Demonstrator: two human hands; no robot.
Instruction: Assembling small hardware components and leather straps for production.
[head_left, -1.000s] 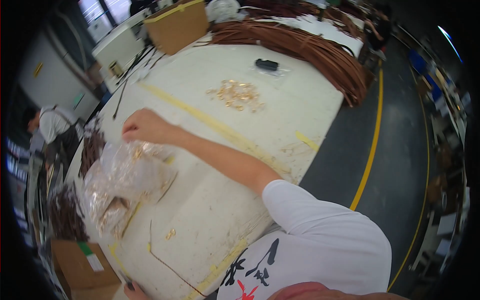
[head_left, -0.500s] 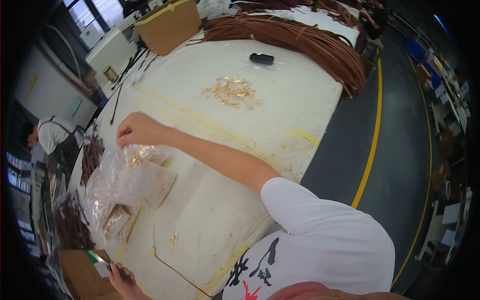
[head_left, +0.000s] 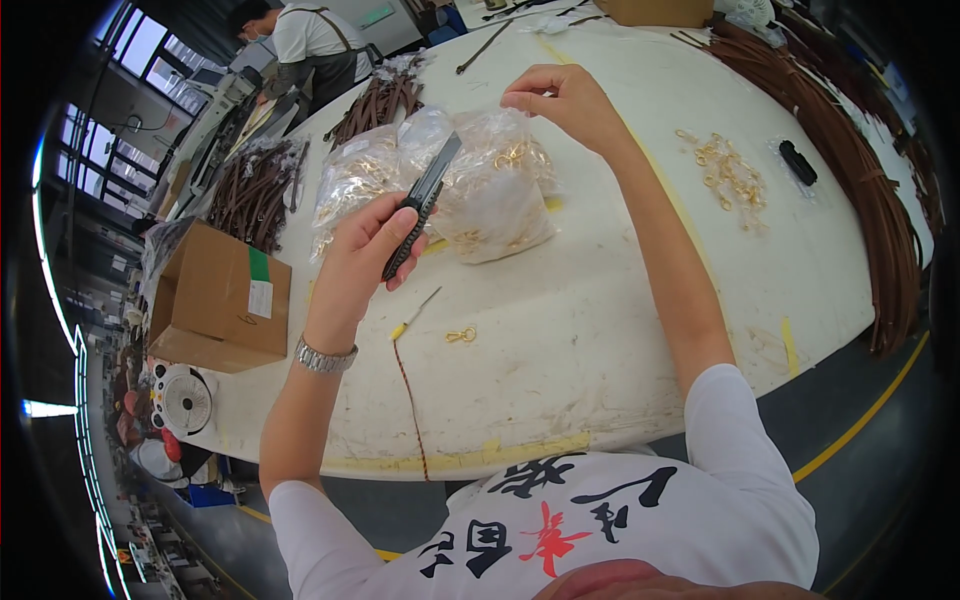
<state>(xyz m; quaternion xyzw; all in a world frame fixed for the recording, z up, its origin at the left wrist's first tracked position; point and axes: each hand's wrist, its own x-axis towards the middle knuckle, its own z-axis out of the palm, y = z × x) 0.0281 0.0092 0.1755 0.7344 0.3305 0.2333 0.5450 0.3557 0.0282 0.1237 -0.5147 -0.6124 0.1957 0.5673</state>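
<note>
Our left fingers [head_left: 387,236] grip a slim black cutter [head_left: 424,198], ridged handle [head_left: 402,250], flat metal blade [head_left: 443,160]; our right fingers [head_left: 535,78] pinch the crinkled plastic bag [head_left: 492,208] of shiny gold pieces [head_left: 510,158], which bulges just below them.

Tilted black knife [head_left: 428,190], bulging clear bag [head_left: 490,208]

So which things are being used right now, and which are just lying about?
In use:
- utility knife, in the left hand
- clear bag of gold pieces; the right hand seems to pinch its top

Just lying about, it seems:
- cardboard box with green tape
- small fan
- long brown strips
</note>
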